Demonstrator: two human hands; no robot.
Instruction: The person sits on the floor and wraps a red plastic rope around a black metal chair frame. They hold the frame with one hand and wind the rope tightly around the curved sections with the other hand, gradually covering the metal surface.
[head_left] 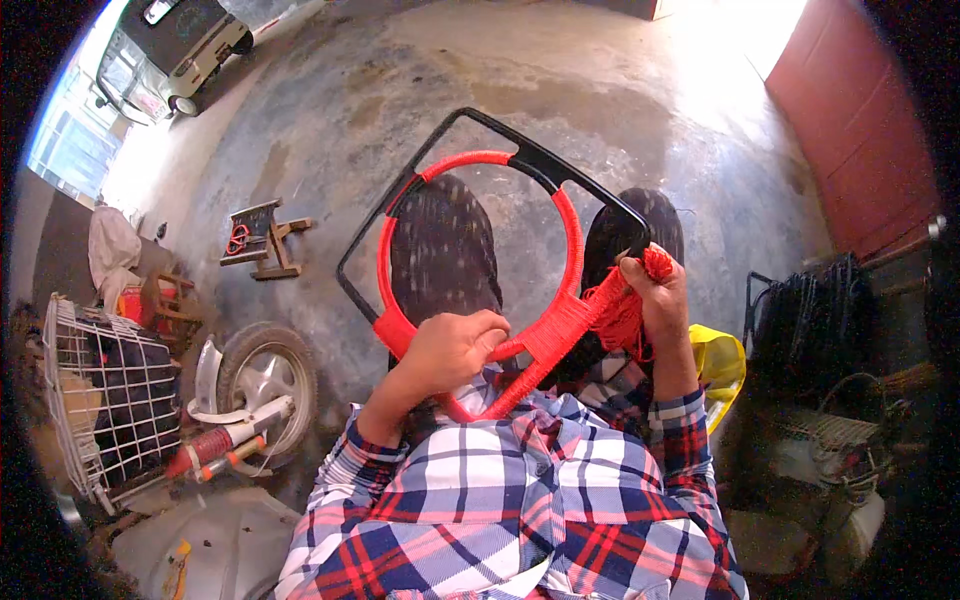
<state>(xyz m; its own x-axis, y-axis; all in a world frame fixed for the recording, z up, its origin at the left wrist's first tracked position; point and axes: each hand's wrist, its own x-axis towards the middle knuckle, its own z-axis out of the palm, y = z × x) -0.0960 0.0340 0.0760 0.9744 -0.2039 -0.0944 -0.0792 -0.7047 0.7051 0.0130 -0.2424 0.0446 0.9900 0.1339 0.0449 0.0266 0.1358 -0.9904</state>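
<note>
Over my knees lies a square black metal frame (352, 240) with a ring inside it. Red cord (560, 330) is wound tightly round most of the ring and round the part nearest my body; the ring's upper right stretch is bare black. My left hand (452, 352) is closed at the lower left of the ring, its fingers curled on the cord-wrapped part. At the frame's right corner my right hand (662, 300) grips a bunched hank of red cord (620, 315), with loose strands hanging below it. The right palm hides part of that bunch.
To the left are a wheel (265, 375), a white wire basket (110, 410) and a small wooden stool (268, 238). A yellow bag (718, 365) sits by my right forearm. Black frames (810, 315) are stacked at right. A three-wheeled vehicle (175, 50) stands far left.
</note>
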